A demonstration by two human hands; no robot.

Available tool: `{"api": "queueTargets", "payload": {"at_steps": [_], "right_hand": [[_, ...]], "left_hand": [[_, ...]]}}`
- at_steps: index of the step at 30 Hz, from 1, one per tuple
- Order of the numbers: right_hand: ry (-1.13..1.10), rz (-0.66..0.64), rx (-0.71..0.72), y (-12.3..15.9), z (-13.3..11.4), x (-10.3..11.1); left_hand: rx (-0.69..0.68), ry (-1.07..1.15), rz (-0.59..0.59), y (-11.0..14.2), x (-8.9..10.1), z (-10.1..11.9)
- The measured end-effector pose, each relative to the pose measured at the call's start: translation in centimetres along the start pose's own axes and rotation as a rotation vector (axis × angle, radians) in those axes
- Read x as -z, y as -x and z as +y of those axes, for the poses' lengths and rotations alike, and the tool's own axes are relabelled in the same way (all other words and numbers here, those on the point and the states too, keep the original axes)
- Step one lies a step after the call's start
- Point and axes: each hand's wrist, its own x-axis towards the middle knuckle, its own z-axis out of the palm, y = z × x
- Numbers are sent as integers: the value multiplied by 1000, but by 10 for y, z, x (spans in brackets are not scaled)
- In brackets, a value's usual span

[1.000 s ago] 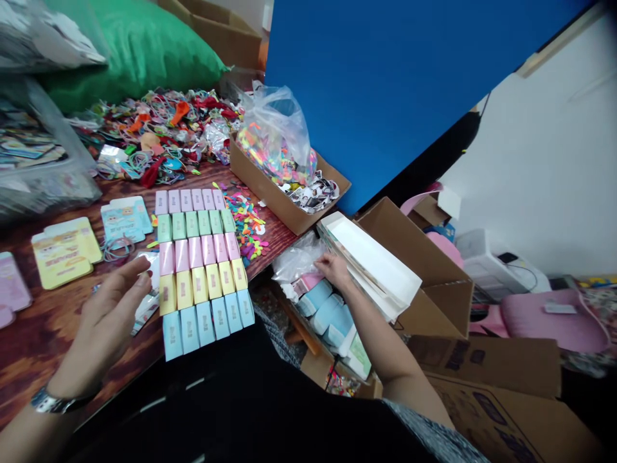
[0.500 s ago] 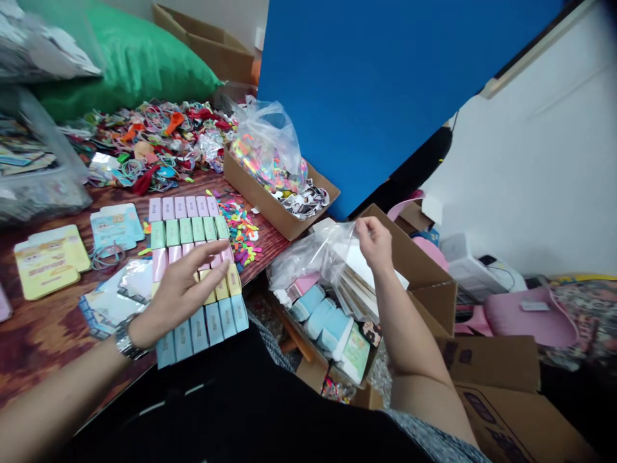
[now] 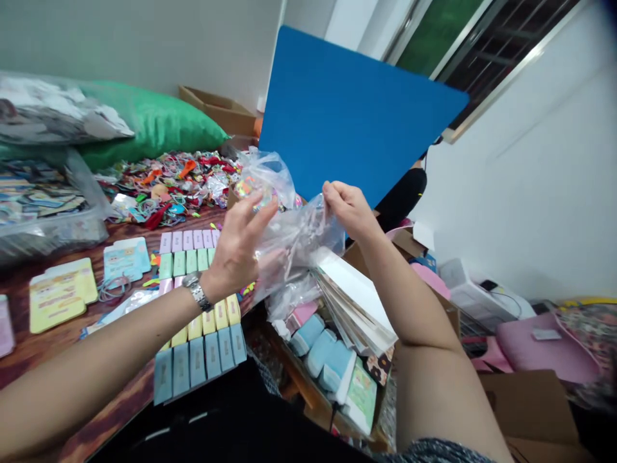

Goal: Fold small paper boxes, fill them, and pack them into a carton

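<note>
My right hand pinches the top edge of a clear plastic bag and holds it up above a box of small pastel cartons. My left hand, a metal watch on its wrist, has its fingers spread against the bag's left side. A stack of white flat sheets leans in the box just under the bag. On the wooden table to the left, rows of small pink, green, yellow and blue packets lie side by side.
A heap of colourful hair ties and trinkets covers the table's far side, beside a green cushion. A blue board stands behind. Flat yellow and blue cards lie at left. Cardboard boxes and pink items crowd the right.
My right hand lifted the clear bag from the box up to chest height. My left hand left the table and came across to the bag. The view tilted upward.
</note>
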Motion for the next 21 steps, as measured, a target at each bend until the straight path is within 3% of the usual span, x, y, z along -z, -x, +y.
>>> {"api": "queueTargets", "payload": {"at_steps": [4, 8, 11, 14, 18, 21], "right_hand": [[3, -67, 28, -40, -8, -25], [57, 73, 221, -66, -38, -32], [124, 188, 448, -58, -69, -33], [364, 153, 616, -32, -91, -60], [587, 296, 570, -18, -100, -119], [417, 363, 502, -43, -98, -131]], "left_hand": [[-20, 18, 142, -40, 45, 5], [240, 40, 206, -77, 73, -8], [451, 99, 341, -96, 86, -29], [560, 225, 356, -105, 97, -39], [542, 205, 380, -107, 106, -37], [482, 125, 329, -108, 117, -41]]}}
